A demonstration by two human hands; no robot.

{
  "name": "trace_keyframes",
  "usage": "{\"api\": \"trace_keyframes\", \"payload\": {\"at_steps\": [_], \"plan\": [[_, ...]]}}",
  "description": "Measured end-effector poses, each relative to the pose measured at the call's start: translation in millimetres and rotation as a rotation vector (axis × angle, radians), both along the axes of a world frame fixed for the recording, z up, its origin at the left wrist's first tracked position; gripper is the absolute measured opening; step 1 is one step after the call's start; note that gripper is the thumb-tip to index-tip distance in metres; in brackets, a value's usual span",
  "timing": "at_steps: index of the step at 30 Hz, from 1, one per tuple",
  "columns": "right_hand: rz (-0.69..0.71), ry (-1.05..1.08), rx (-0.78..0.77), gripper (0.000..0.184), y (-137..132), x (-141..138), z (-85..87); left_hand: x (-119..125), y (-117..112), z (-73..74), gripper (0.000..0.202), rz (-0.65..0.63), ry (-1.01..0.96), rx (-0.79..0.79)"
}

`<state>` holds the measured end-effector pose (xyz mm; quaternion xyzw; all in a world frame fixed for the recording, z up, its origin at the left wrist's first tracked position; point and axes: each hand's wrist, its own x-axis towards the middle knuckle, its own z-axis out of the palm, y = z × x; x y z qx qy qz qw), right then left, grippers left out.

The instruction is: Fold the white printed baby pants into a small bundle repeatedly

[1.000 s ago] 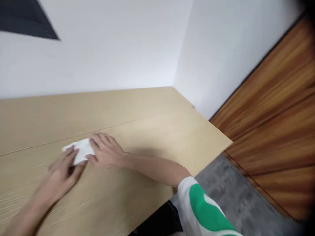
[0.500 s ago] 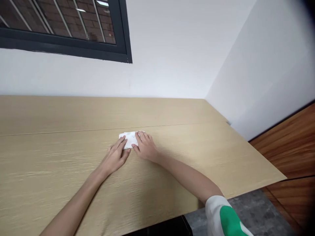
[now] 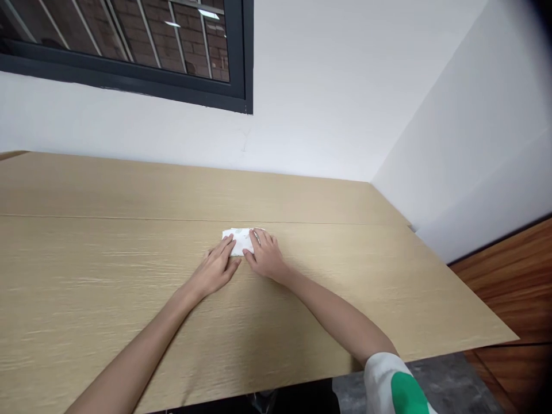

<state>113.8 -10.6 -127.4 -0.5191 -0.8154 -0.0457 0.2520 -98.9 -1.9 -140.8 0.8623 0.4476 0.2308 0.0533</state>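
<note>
A small folded white cloth [image 3: 241, 244] with faint printed marks lies flat on the pale wooden table; whether it is fabric or paper I cannot tell. My left hand [image 3: 217, 269] rests at its left end, fingers stretched out on the cloth and the thumb apart on its near side. On the right end lies my right hand [image 3: 266, 255], palm down, its fingers flat and the thumb near the front edge. The right fingers cover part of the cloth's right side. Neither hand grips it.
The pale wooden table [image 3: 129, 276] has a seam running across it behind the cloth. White walls meet at the back right, and a dark-framed window [image 3: 248, 57] is at upper left. A brown wood-grain panel [image 3: 513, 282] stands beyond the table's right edge.
My view has tilted and shifted, so the table and window sit differently in the picture. Both hands stay on the cloth with almost the same pose.
</note>
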Motion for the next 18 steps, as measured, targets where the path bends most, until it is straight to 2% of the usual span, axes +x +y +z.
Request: {"api": "trace_keyframes", "payload": {"at_steps": [18], "plan": [[0.008,-0.004,0.004,0.058,-0.3,1.3,-2.1,1.9,-4.2,7.8,0.061,0.012,0.011,-0.064]]}}
